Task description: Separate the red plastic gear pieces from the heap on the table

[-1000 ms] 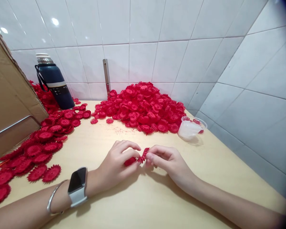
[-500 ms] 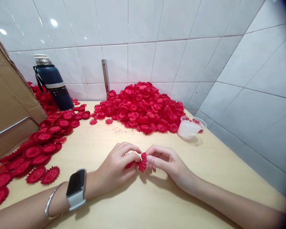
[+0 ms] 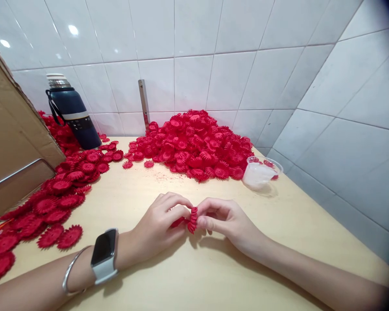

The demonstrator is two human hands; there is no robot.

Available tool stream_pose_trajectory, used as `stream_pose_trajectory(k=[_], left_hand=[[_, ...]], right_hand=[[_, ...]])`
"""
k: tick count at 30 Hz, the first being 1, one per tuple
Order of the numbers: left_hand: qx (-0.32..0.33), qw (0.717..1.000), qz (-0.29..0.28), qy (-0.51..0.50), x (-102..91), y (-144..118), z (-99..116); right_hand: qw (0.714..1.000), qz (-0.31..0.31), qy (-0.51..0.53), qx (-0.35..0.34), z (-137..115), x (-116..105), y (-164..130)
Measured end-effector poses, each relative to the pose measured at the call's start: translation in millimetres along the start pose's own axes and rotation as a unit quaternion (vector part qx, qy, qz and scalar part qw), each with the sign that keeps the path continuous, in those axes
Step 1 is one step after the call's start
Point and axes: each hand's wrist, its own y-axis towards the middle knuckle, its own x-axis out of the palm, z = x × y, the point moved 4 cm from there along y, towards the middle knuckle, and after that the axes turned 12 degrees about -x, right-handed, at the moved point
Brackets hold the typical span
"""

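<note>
Both hands, left hand (image 3: 158,224) and right hand (image 3: 227,220), pinch a red flower piece (image 3: 192,219) between them above the bench (image 3: 214,276).

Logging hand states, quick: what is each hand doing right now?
Left hand: closed, pinching a red flower piece with fingertips.
Right hand: closed, pinching the same red flower piece from the other side.
</note>
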Motion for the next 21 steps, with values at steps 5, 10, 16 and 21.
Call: stream_pose_trajectory(k=[5,10,16,21], left_hand=[[0.002,1.000,0.003,0.003,-0.1,-0.8,0.0],[-0.001,1.000,-0.004,0.001,-0.2,-1.3,-0.1],[-0.013,1.000,-0.018,-0.004,0.1,-0.2,-0.4],[-0.026,0.997,-0.052,-0.049,-2.5,1.1,0.7]], right_hand=[[1.000,-0.005,-0.002,0.006,-0.8,0.9,0.4],[1.000,0.009,-0.008,0.014,0.1,-0.4,0.1],[0.999,0.023,-0.010,0.020,-0.8,-0.3,-0.2],[0.999,0.031,-0.004,0.017,1.1,-0.7,-1.1]])
